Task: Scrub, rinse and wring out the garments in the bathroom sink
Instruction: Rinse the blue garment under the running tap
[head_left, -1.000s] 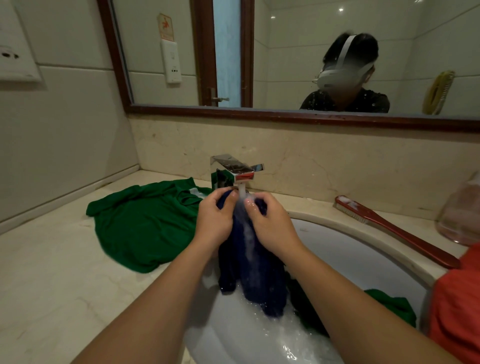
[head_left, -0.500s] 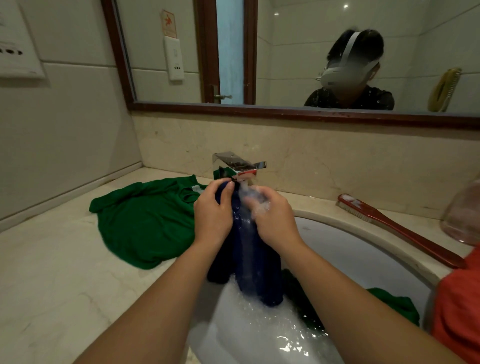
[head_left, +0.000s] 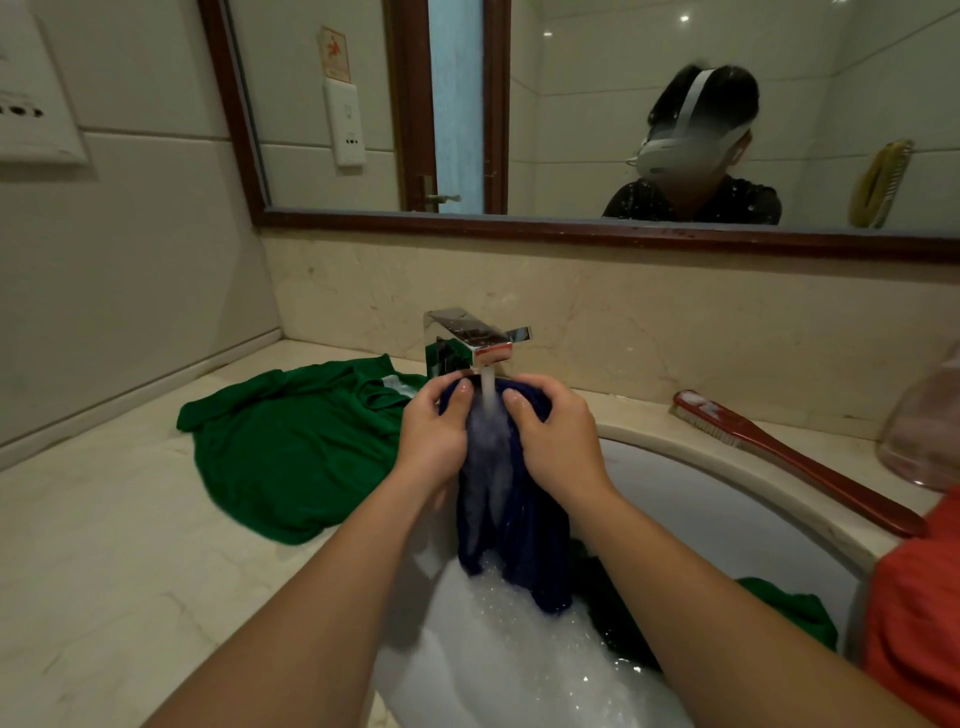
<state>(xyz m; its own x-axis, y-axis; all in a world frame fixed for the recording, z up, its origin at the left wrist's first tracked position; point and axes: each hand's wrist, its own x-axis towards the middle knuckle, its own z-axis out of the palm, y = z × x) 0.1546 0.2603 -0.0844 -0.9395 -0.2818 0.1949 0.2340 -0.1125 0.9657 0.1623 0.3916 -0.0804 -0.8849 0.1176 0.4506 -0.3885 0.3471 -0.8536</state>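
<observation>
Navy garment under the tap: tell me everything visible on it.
The navy garment is dark blue cloth, soaked and bunched, hanging upright over the sink. The left hand and right hand grip its top on either side, just below the faucet, whose stream runs down its front. Its lower end dips into suds.

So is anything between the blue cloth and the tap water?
Nothing visible. The left hand and right hand grip the blue cloth right under the tap; the water falls straight onto it between them.

Wood-framed mirror (head_left: 571, 228) above marble counter (head_left: 104, 545)
</observation>
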